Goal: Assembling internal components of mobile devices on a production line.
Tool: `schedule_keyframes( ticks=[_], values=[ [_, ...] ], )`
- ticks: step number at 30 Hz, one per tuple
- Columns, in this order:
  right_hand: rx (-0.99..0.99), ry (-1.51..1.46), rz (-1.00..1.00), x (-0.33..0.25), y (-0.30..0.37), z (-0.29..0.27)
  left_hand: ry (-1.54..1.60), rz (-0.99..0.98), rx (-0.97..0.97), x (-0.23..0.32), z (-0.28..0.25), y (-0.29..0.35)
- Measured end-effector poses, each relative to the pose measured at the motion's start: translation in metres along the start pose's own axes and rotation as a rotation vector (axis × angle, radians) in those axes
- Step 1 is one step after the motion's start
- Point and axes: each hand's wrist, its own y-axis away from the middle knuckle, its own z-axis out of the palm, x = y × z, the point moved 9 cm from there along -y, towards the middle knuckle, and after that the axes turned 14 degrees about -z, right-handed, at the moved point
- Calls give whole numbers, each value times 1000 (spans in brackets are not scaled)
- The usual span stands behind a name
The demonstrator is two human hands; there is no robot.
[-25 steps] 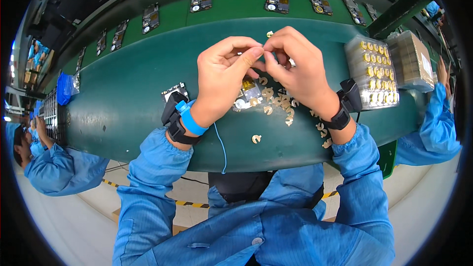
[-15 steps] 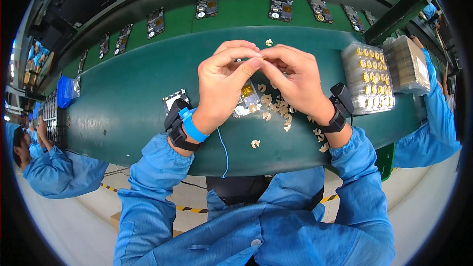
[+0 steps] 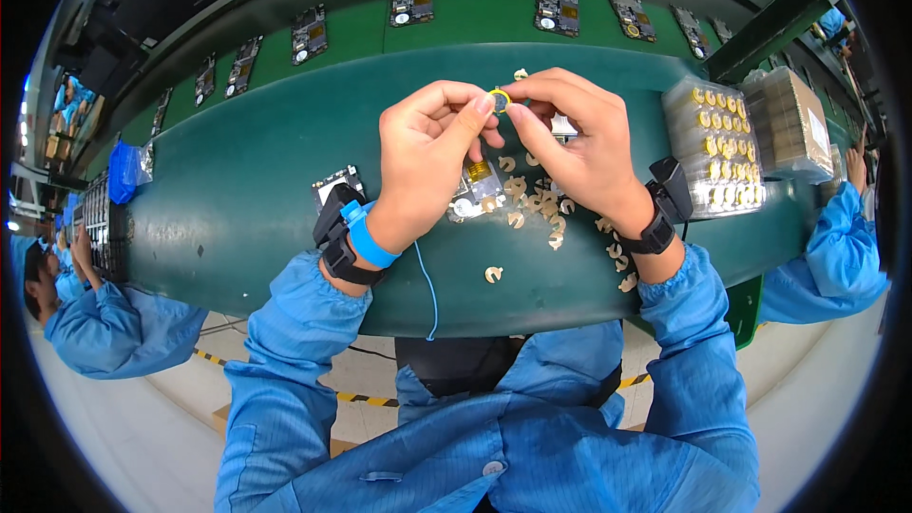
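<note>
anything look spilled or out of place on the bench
Tan notched pieces lie loosely scattered near the right hand, one stray piece well apart; that looks untidy beside the neatly rowed yellow round parts.

There are two hands [image 3: 418,163] [image 3: 591,157], one yellow-rimmed disc [image 3: 501,102] and (at least) twelve notched pieces [image 3: 490,274].

Little pale bits [image 3: 543,202] are scattered on the green table [image 3: 256,195], with circuit boards [image 3: 336,178] and stacked clear trays [image 3: 714,144] set there too.
</note>
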Motion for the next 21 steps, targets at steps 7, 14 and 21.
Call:
schedule_keyframes(
  ticks=[7, 14, 21],
  values=[
    [17, -86, 68, 6, 3, 3, -29, 42, -10, 4, 1, 2],
    [46, -93, 112, 10, 8, 4, -32, 65, 84, 8, 2, 6],
    [8, -28, 37, 2, 3, 5, -73, 152, 15, 10, 9, 9]
  ],
)
